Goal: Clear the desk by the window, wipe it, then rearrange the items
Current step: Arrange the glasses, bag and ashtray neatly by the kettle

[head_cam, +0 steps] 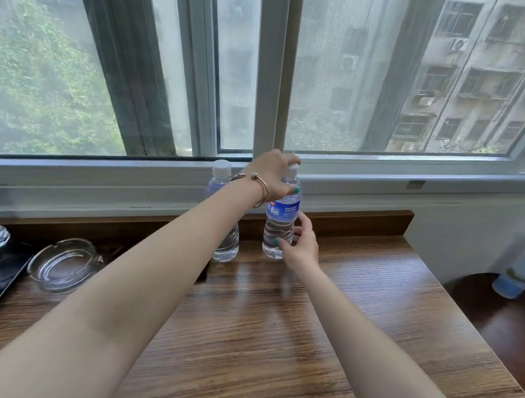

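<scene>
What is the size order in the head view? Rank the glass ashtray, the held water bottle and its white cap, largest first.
1. Held water bottle, gripped by the left hand near the top and the right hand low down.
2. Glass ashtray; it sits nearer the camera, so this ranking is unsure.
3. White cap, clearly smallest.

Two clear water bottles [281, 220] [227, 227] stand upright on the wooden desk [272, 331].
</scene>
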{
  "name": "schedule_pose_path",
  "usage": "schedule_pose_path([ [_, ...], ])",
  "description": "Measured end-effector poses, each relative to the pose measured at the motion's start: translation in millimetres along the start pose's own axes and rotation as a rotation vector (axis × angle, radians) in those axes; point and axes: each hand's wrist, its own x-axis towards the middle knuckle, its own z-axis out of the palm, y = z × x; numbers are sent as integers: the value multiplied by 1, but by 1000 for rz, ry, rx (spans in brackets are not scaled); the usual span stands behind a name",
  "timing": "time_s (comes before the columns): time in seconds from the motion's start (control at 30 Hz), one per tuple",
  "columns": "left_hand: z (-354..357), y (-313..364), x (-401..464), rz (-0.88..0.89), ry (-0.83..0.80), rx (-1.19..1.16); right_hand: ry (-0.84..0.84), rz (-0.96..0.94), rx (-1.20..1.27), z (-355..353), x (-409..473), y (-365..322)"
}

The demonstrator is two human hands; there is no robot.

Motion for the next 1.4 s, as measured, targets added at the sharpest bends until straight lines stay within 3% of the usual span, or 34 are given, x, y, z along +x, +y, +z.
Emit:
schedule_pose_path([
  [0.3, -10, -10, -10, 47, -120, -187, 27, -3, -25, 0, -3, -4],
  [0.73, -5, -7, -9, -49, 50, 7, -57, -6, 33, 1, -2, -2],
  [0.87, -6, -5, -5, -53, 6, 20, -65, -19, 49, -1, -6, -1],
  [1.1, -12, -9, -14, 31, -51, -181, 19, 31, 28, 1, -2, -6],
  [1.4, -13, -11, -7, -16, 2, -7, -92, 15, 75, -2, -1, -10],
])
